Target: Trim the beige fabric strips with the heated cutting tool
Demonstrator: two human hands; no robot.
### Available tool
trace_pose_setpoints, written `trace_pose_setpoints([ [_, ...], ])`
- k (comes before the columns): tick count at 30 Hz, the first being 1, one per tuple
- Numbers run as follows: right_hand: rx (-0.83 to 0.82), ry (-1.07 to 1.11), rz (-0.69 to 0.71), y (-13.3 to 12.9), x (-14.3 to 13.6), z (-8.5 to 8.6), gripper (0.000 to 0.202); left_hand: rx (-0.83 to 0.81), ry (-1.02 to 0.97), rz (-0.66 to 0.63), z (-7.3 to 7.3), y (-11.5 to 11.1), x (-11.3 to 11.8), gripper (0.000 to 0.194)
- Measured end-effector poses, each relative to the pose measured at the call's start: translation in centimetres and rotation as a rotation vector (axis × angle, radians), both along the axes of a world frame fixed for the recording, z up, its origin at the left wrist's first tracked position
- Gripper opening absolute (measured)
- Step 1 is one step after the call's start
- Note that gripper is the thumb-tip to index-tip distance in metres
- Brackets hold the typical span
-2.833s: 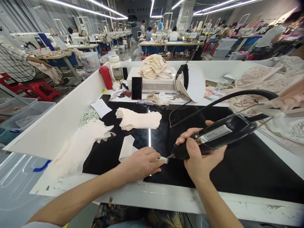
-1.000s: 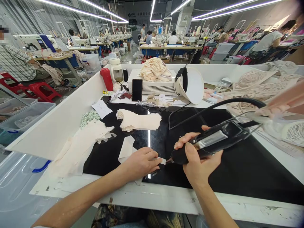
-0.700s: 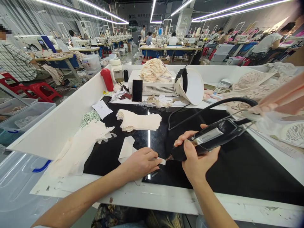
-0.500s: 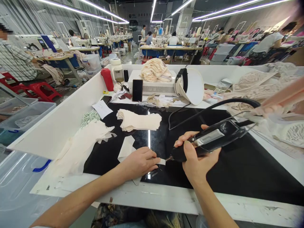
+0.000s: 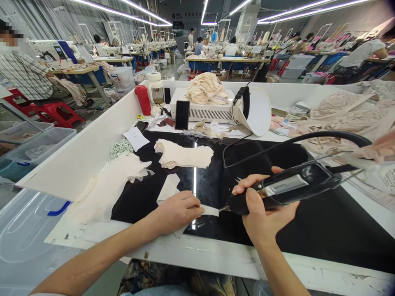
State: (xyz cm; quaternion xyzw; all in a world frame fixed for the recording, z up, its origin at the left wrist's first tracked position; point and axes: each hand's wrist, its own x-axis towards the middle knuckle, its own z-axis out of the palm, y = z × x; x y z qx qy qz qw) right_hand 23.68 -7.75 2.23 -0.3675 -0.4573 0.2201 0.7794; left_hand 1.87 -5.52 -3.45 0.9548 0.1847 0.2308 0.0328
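Observation:
My left hand (image 5: 180,210) is closed on one end of a narrow cream fabric strip (image 5: 211,211) over the glossy black work surface (image 5: 216,230). My right hand (image 5: 265,209) wraps round a black handheld tool (image 5: 282,185), whose thin metal tip meets the strip's right end. Beside my left hand lies a cream fabric piece (image 5: 168,188), partly under the hand. A stack of cream pieces (image 5: 185,154) rests farther back on the black surface.
Loose cream fabric (image 5: 95,193) covers the left side. Behind stand a white box (image 5: 200,111), a phone (image 5: 182,115), a red cup (image 5: 142,100) and a white lamp shade (image 5: 259,111). At the right edge, another person's hand (image 5: 381,148) is near the tool's cable.
My right hand and the tool have moved right, and more of the strip shows between my hands. The other person's hand at the right has shifted right too.

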Motion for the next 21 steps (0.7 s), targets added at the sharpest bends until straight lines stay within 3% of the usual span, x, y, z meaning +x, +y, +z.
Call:
trace_pose_setpoints([
  [12,0.014,-0.011,0.0,-0.03,0.2,-0.27,0.055,0.017,-0.068,-0.068,0.1,-0.08,0.52,0.016],
  [21,0.008,-0.005,0.017,-0.12,0.19,-0.14,0.053,-0.001,-0.008,-0.07,0.02,-0.27,0.79,0.015],
])
